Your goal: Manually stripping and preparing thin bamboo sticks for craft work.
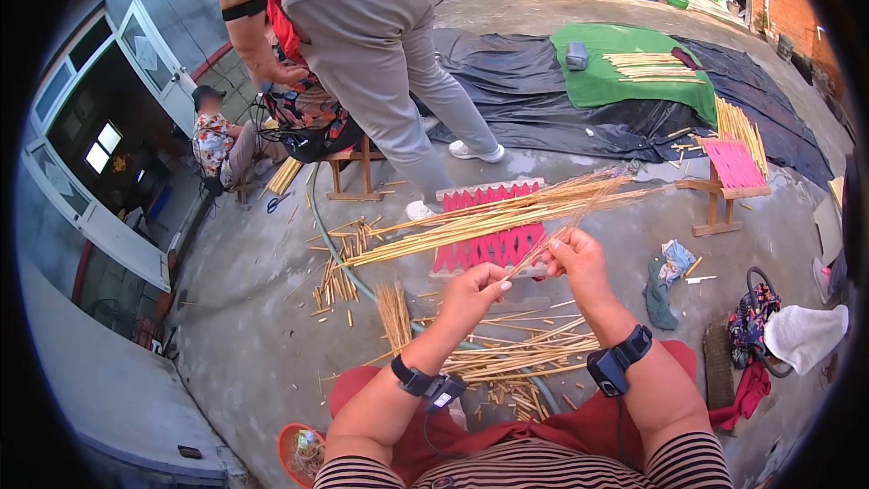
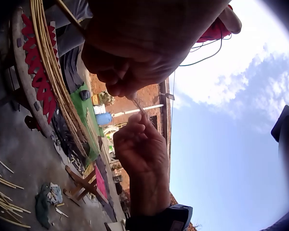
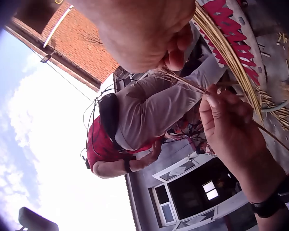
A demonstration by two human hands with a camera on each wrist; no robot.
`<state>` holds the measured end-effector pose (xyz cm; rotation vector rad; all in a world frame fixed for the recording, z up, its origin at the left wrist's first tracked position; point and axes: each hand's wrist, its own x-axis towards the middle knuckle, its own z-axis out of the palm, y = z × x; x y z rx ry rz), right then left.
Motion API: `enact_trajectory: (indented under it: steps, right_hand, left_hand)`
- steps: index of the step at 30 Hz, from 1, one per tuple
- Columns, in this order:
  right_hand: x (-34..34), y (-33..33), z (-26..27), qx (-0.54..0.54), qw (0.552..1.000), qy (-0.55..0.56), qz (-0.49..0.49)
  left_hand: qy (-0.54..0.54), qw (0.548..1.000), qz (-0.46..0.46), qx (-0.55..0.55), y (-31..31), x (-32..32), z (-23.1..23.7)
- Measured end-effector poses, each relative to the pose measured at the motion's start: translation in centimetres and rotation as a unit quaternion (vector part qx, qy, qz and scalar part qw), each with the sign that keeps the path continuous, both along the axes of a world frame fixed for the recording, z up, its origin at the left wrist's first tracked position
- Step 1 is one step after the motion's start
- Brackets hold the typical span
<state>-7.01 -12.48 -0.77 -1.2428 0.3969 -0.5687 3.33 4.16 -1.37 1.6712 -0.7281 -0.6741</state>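
One thin stalk with a wispy seed head (image 3: 185, 82) stretches between the two hands. The left hand (image 1: 472, 297) pinches it between thumb and fingers just below the head, which the right wrist view shows too. My right hand (image 1: 577, 258) pinches the wispy tip, its fingers curled. Just beyond the hands, a bundle of long stalks (image 1: 471, 222) lies across a frame laced with pink strips (image 1: 493, 252). More loose stalks (image 1: 520, 355) lie below the hands, over the lap side.
A person in grey trousers (image 1: 362, 45) stands just beyond the bundle. Cut stalk pieces (image 1: 337, 285) litter the ground around a hose (image 1: 319, 208). An orange basket (image 1: 294, 453) stands at lower left, a pink-topped stool (image 1: 735, 165) at right, and another person (image 1: 217, 136) sits at left.
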Motion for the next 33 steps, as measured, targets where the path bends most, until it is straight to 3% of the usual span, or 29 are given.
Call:
enact_trajectory:
  steps: [3,9,12,18,22,24,29,33]
  right_hand:
    - [-0.4,-0.6,0.8,0.012,0.999,-0.021,-0.027]
    - [-0.9,-1.3,2.2,0.031,0.998,-0.045,-0.042]
    - [-0.6,-0.9,1.7,0.040,0.998,-0.050,-0.017]
    - [-0.7,-0.3,1.5,0.035,0.997,-0.074,0.015]
    - [-0.8,-2.3,1.2,0.113,0.987,-0.098,-0.050]
    - [-1.0,-3.4,1.2,0.144,0.979,-0.127,-0.066]
    - [-1.2,-2.3,1.1,0.110,0.988,-0.106,-0.027]
    - [-1.5,-0.8,1.3,0.028,0.997,-0.067,0.017]
  left_hand:
    - [-0.073,0.996,-0.040,0.044,0.4,0.2,1.0]
    - [-0.094,0.995,0.010,0.006,1.9,0.7,3.0]
    - [-0.176,0.983,0.029,0.047,3.5,0.1,5.0]
    - [-0.212,0.972,0.053,0.084,8.7,1.2,6.3]
    - [-0.174,0.972,0.156,-0.011,14.0,3.1,5.6]
    - [-0.113,0.956,0.270,0.000,17.5,3.6,5.6]
    - [-0.043,0.908,0.416,0.025,27.4,5.3,-0.9]
    - [0.107,0.865,0.475,0.121,34.6,4.3,-12.3]
